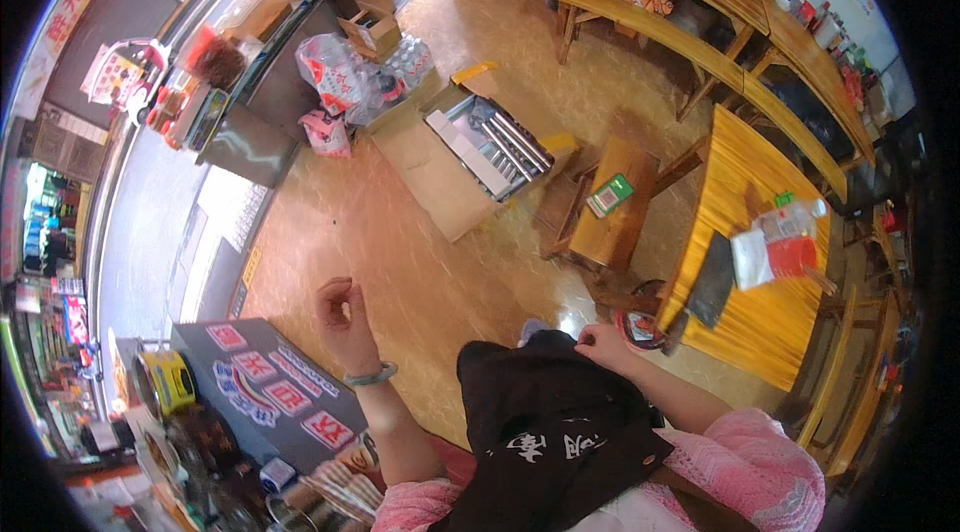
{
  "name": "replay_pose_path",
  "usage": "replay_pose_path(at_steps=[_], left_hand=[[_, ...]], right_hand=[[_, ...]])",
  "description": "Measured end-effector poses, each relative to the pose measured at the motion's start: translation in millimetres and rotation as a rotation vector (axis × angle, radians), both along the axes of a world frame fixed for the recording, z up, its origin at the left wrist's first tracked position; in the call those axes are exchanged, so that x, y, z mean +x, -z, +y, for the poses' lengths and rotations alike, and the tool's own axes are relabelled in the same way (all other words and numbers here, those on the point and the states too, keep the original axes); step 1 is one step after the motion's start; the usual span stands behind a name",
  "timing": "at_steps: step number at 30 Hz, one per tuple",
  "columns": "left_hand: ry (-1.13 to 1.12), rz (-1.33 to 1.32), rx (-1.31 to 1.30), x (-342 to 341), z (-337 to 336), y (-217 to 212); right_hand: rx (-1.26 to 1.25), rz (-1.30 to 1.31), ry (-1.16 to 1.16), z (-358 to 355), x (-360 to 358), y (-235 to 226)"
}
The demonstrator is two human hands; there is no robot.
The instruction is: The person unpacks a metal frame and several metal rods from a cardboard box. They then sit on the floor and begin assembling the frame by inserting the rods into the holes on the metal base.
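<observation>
Forming a loose ring, the person's left hand (352,338) hovers above the floor (450,297) at eight o'clock; I cannot tell whether its fingertips meet. Between four and five, the right hand (606,346), fingers bent, is at the edge of the black apron (560,402), at five; any pinch is unclear. Boxed silver tubes (513,146) lie at twelve, a yellow bench (745,177) at three.
</observation>
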State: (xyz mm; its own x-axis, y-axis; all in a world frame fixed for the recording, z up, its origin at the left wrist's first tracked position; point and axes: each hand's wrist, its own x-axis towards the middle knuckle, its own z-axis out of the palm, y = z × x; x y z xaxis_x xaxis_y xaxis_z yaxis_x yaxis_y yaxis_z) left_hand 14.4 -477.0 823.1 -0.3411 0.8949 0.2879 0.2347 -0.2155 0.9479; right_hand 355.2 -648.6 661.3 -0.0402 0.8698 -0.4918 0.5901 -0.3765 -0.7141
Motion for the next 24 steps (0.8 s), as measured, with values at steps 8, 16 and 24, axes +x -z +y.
replay_pose_path(at_steps=[8,16,24], left_hand=[[0.358,-0.059,-0.634,-37,228,236],[0.871,0.980,-0.653,7,411,531],[1.381,1.261,-0.113,147,506,767]], right_hand=[[-0.195,-0.134,0.243,178,-34,110],[0.014,-0.422,0.342,409,1,375],[0.026,-0.956,0.251,585,108,565]])
